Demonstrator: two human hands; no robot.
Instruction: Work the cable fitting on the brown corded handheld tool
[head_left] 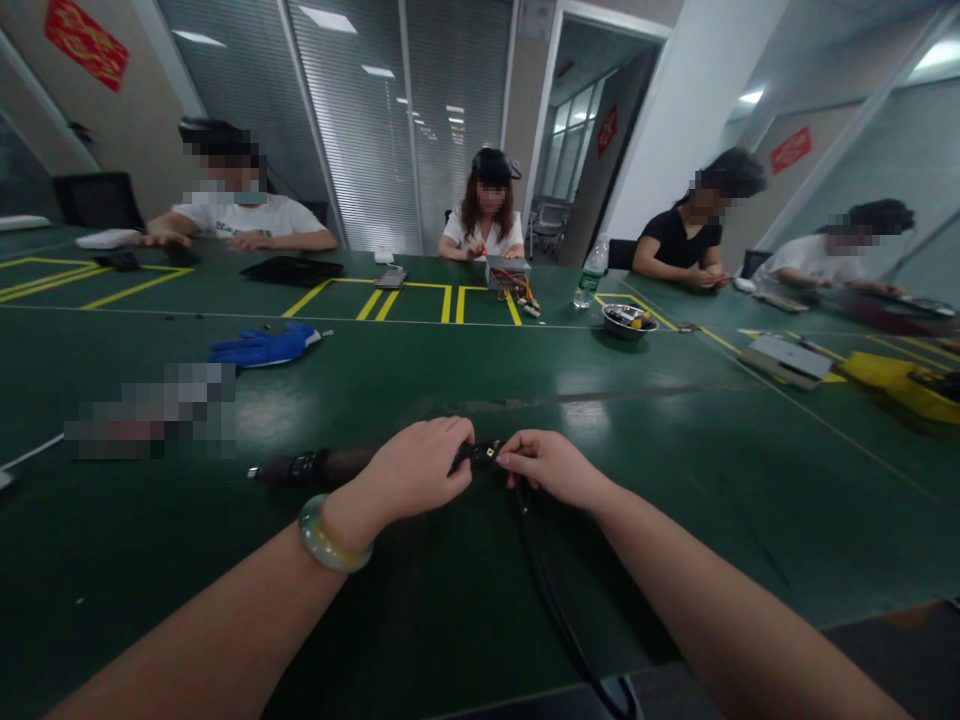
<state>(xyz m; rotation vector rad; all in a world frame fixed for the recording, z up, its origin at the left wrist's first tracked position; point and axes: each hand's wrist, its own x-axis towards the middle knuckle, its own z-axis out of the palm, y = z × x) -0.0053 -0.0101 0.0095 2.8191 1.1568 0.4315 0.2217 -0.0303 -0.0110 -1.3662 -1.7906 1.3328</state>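
Note:
A long black corded power tool [300, 467], with a narrow metal tip at its left end, lies across the green table in front of me. My left hand [421, 468] is closed around its right-hand part and hides much of the body. Just beyond these fingers, the tool's end shows small metal-coloured parts [489, 453]. My right hand [556, 470] pinches at that end with thumb and fingertips; whatever is between them is too small to make out. From below the right hand a black cable [551, 585] runs down to the table's near edge.
A blue glove [266, 346] lies ahead on the left, near a blurred-out item [157, 415]. Farther off stand a plastic bottle [592, 272] and a metal bowl [628, 322] holding small things. Several people sit along the far side. A yellow item [892, 385] lies at right.

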